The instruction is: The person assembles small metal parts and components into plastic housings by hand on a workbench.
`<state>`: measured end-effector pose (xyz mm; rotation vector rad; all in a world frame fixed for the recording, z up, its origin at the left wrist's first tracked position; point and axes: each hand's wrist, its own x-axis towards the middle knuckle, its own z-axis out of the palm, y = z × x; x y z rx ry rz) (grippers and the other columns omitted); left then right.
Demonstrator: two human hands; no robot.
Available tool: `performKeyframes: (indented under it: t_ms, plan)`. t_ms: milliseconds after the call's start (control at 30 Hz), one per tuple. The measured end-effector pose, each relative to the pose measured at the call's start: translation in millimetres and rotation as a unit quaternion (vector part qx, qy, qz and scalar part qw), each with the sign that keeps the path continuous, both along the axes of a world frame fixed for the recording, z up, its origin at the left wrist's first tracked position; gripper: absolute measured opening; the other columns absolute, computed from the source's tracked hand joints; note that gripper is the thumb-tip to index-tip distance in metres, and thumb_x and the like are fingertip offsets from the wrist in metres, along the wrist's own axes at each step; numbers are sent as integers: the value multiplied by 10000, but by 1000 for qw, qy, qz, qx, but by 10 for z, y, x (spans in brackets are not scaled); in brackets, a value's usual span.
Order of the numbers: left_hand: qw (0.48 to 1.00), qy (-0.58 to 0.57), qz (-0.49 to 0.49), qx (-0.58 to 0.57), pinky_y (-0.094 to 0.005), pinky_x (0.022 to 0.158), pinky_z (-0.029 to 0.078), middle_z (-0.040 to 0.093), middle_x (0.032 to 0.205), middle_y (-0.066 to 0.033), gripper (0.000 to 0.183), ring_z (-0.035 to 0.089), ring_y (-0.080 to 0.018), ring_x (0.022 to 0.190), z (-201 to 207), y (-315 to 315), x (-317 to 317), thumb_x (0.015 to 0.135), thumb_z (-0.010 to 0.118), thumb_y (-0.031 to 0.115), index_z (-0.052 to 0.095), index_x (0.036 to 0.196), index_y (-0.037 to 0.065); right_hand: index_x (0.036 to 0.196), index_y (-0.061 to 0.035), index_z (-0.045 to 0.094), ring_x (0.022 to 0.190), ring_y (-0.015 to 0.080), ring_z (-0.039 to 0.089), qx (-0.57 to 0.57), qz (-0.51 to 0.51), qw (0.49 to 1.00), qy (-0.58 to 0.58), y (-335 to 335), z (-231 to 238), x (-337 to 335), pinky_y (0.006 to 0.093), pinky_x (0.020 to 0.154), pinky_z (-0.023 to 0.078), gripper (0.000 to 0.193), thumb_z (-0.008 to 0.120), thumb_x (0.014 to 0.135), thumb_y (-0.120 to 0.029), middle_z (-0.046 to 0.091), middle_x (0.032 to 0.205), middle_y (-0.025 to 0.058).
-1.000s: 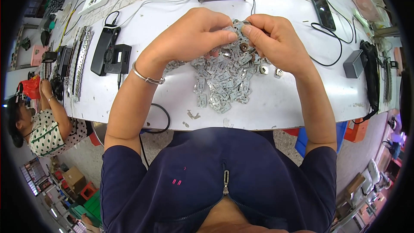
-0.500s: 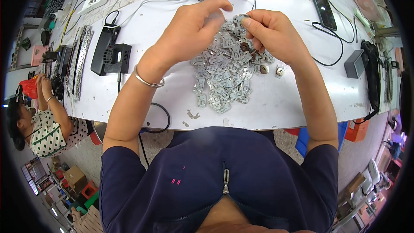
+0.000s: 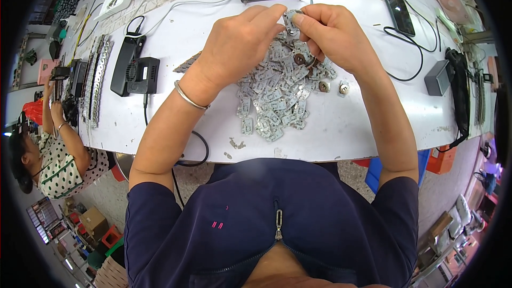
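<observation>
The metal plate (image 3: 290, 23) is pinched by the right hand (image 3: 337, 33), the left hand (image 3: 236, 41) beside it, grip unclear.

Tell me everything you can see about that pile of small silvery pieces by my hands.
The pile is a loose heap of many small, flat, mostly rectangular plates, silvery and metallic-looking, some apparently pierced. They overlap at mixed angles on the white table, spreading toward its near edge. A round brown piece lies at the pile's right side. The left hand and right hand partly cover the far end; whether either touches the pile is unclear.
</observation>
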<state>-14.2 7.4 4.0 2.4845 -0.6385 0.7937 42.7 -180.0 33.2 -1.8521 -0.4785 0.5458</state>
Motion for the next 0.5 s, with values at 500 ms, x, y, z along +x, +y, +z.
performKeyframes:
  t_ms: [500]
  plan:
    - [997, 41, 59, -4, -331, 595, 520, 671, 852, -130, 217, 652, -287, 692, -62, 18, 185, 853, 645, 53, 630, 1068, 31, 743, 13, 624, 547, 91, 542, -23, -19, 999, -40, 123, -144, 219, 265, 515, 431, 310, 592, 877, -265, 544, 585, 27]
